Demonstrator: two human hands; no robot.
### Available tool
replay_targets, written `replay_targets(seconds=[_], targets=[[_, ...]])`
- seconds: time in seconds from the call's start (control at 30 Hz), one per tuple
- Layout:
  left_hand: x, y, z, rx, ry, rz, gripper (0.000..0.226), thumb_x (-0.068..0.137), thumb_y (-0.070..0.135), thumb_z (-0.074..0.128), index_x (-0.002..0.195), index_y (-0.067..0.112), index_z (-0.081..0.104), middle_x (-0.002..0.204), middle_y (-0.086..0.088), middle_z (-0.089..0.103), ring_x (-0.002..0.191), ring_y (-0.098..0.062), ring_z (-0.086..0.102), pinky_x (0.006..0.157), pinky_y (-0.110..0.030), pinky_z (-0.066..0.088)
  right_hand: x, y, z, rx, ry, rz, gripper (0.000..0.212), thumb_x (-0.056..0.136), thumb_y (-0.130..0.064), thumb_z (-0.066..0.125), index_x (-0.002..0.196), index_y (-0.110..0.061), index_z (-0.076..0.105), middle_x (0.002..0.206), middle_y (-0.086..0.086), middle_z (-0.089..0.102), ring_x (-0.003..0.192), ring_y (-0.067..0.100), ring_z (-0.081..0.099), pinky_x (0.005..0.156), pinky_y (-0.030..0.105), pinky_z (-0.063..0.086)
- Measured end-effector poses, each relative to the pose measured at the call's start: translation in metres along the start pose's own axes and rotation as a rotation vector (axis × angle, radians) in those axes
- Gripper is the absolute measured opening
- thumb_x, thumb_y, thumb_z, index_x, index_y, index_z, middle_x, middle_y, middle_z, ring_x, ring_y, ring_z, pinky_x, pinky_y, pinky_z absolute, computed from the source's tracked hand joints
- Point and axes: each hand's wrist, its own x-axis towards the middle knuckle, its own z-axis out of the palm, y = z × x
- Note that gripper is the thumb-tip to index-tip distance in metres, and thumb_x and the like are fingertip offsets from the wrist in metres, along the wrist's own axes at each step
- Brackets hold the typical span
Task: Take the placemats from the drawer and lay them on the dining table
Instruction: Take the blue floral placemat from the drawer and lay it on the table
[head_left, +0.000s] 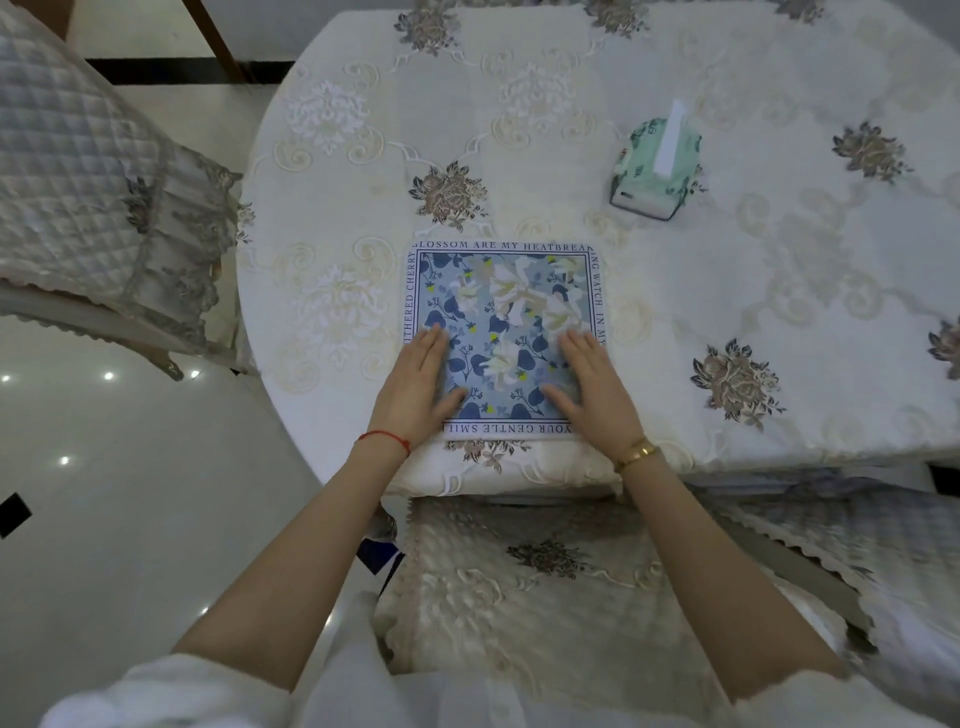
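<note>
Each grip, left hand (415, 387) and right hand (592, 389), lies flat, unclenched, on the near-square placemat (506, 317), edges parallel to the table (727, 312) edge.

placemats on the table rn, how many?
1. The blue floral placemat lies flat at the near edge of the table, with the left hand and right hand flat on it. Others could be stacked beneath; cannot tell.
</note>
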Motion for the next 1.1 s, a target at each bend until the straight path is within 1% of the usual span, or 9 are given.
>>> replay_targets(seconds=[0.13, 0.23, 0.37, 0.5, 0.6, 0.67, 0.9, 1.0, 1.1], targets=[[0.041, 0.001, -0.002, 0.022, -0.041, -0.002, 0.073, 0.094, 0.040, 0.053, 0.151, 0.012, 0.019, 0.160, -0.004, 0.015, 0.148, -0.020, 0.007, 0.121, -0.034, 0.011, 0.051, -0.018, 0.012, -0.027, -0.105, -0.049, 0.072, 0.097, -0.042, 0.051, 0.154, -0.011, 0.018, 0.162, 0.006, 0.013, 0.150, 0.021, 0.005, 0.122, 0.036, 0.010], [0.056, -0.008, -0.001, 0.055, -0.090, -0.014, 0.076, 0.094, 0.043, 0.052, 0.152, 0.011, 0.015, 0.160, -0.004, 0.012, 0.148, -0.020, 0.006, 0.121, -0.035, 0.011, 0.065, -0.014, 0.019, -0.032, -0.164, -0.059, 0.075, 0.096, -0.046, 0.050, 0.154, -0.011, 0.017, 0.162, 0.005, 0.011, 0.150, 0.019, 0.003, 0.122, 0.036, 0.010], [0.048, -0.025, -0.001, 0.038, -0.079, -0.037, 0.078, 0.093, 0.048, 0.052, 0.152, 0.009, 0.017, 0.159, -0.006, 0.016, 0.147, -0.021, 0.012, 0.121, -0.036, 0.013, 0.056, 0.007, 0.012, -0.008, -0.119, -0.022, 0.076, 0.093, -0.049, 0.052, 0.154, -0.016, 0.020, 0.162, 0.000, 0.017, 0.149, 0.014, 0.010, 0.122, 0.034, 0.014], [0.039, -0.040, -0.007, 0.066, -0.031, -0.008, 0.077, 0.091, 0.049, 0.054, 0.150, 0.008, 0.023, 0.157, -0.006, 0.024, 0.145, -0.022, 0.020, 0.120, -0.040, 0.018, 0.043, 0.030, -0.006, -0.024, -0.057, 0.025, 0.072, 0.092, -0.043, 0.058, 0.151, -0.014, 0.028, 0.159, 0.002, 0.026, 0.147, 0.016, 0.018, 0.121, 0.036, 0.018], [0.046, -0.044, -0.012, 0.079, 0.021, -0.011, 0.073, 0.092, 0.044, 0.056, 0.148, 0.006, 0.028, 0.154, -0.009, 0.030, 0.143, -0.023, 0.023, 0.120, -0.040, 0.018, 0.051, 0.035, -0.014, -0.038, 0.018, 0.087, 0.067, 0.094, -0.039, 0.058, 0.149, -0.010, 0.033, 0.157, 0.005, 0.030, 0.148, 0.020, 0.017, 0.121, 0.040, 0.020], [0.062, -0.041, -0.015, 0.069, 0.028, -0.009, 0.071, 0.093, 0.043, 0.054, 0.148, 0.006, 0.028, 0.154, -0.009, 0.029, 0.144, -0.023, 0.022, 0.120, -0.038, 0.016, 0.069, 0.028, -0.014, -0.055, 0.029, 0.069, 0.066, 0.096, -0.041, 0.054, 0.150, -0.010, 0.032, 0.157, 0.005, 0.028, 0.148, 0.023, 0.015, 0.121, 0.040, 0.016], [0.137, -0.020, -0.012, 0.086, -0.095, 0.057, 0.075, 0.095, 0.045, 0.048, 0.152, 0.012, 0.014, 0.160, -0.006, 0.012, 0.148, -0.020, 0.004, 0.121, -0.032, 0.003, 0.160, -0.015, 0.009, -0.134, -0.147, -0.087, 0.073, 0.097, -0.046, 0.049, 0.153, -0.010, 0.019, 0.162, 0.007, 0.012, 0.150, 0.024, 0.003, 0.121, 0.034, 0.001], [0.151, -0.026, -0.009, 0.125, -0.143, 0.059, 0.078, 0.094, 0.050, 0.045, 0.153, 0.011, 0.011, 0.161, -0.006, 0.008, 0.148, -0.020, 0.002, 0.120, -0.031, 0.000, 0.172, -0.011, 0.010, -0.121, -0.200, -0.091, 0.078, 0.094, -0.050, 0.052, 0.154, -0.013, 0.017, 0.163, 0.004, 0.011, 0.150, 0.022, 0.004, 0.122, 0.037, 0.005], [0.152, -0.035, -0.008, 0.143, -0.131, 0.067, 0.080, 0.093, 0.056, 0.043, 0.153, 0.013, 0.010, 0.161, -0.003, 0.008, 0.148, -0.018, 0.004, 0.121, -0.032, 0.003, 0.171, -0.001, 0.006, -0.110, -0.192, -0.097, 0.083, 0.092, -0.054, 0.053, 0.154, -0.014, 0.018, 0.162, 0.003, 0.014, 0.150, 0.020, 0.008, 0.123, 0.037, 0.008]])
